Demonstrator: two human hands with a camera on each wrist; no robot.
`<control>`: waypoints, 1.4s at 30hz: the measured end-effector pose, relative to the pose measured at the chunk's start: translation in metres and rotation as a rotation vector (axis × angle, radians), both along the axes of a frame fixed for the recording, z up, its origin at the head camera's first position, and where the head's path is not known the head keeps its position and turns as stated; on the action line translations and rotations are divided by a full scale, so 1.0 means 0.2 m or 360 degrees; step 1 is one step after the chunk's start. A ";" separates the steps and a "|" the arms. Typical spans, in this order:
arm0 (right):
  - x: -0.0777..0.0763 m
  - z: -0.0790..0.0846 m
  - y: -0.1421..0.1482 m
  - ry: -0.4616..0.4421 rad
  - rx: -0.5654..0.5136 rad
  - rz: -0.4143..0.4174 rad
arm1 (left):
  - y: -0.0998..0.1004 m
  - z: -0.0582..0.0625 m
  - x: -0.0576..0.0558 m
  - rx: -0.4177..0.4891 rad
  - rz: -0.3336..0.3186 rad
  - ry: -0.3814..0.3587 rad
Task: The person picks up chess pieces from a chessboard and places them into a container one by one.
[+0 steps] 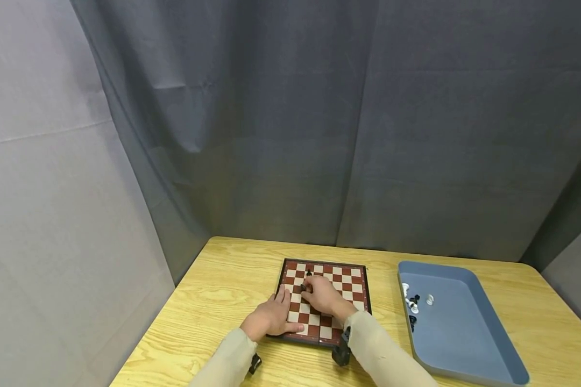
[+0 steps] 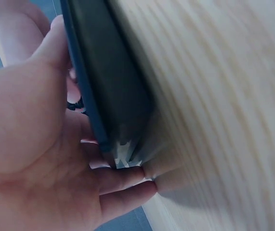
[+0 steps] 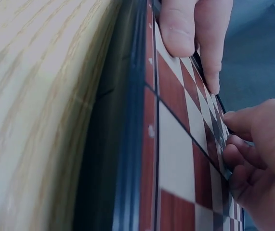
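Note:
A red-and-white chessboard (image 1: 336, 340) in a dark frame lies on the wooden table. My left hand (image 1: 271, 316) rests along its left side with the fingers spread; the thumb lies on the front squares. In the left wrist view, two fingers of the left hand (image 2: 41, 139) reach down to the tabletop beside the frame. Over the board's left half, my right hand (image 1: 323, 295) pinches a small black chess piece (image 1: 302, 288). Just behind it, another black chess piece (image 1: 309, 272) stands on the board. In the right wrist view, the curled fingers of the right hand (image 3: 265, 159) hide the held piece.
To the right of the board stands a blue-grey tray (image 1: 465, 333) with raised walls. White chess pieces (image 1: 413, 307) and black chess pieces (image 1: 412, 321) lie along its left side. Behind the table (image 1: 232, 269) hangs a dark grey curtain (image 1: 281, 134).

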State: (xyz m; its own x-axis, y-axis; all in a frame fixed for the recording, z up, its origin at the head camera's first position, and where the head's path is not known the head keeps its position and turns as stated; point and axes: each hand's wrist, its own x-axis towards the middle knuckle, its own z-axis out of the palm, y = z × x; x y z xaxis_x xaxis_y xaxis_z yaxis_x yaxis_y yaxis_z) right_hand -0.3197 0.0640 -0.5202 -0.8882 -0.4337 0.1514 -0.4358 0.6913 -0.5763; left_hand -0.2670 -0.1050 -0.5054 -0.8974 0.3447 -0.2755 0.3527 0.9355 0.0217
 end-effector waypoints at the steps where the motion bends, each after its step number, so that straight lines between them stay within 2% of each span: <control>1: 0.00 0.00 0.01 0.0007 -0.0006 0.0002 | 0.00 0.00 0.00 0.0002 -0.0002 0.0001; 13: 0.06 0.03 0.13 0.0011 -0.0026 -0.0006 | -0.01 -0.01 0.00 0.0051 0.0002 -0.0013; 19: 0.11 0.07 0.21 -0.0001 -0.0038 -0.0006 | -0.01 -0.01 0.01 0.0069 0.0007 -0.0025; 28: 0.16 0.14 0.34 0.0062 0.0001 -0.0093 | -0.01 0.00 0.01 0.0083 0.0003 -0.0028; 42: 0.22 0.25 0.55 0.0124 0.0037 -0.0067 | -0.01 0.00 0.02 0.0081 0.0001 -0.0020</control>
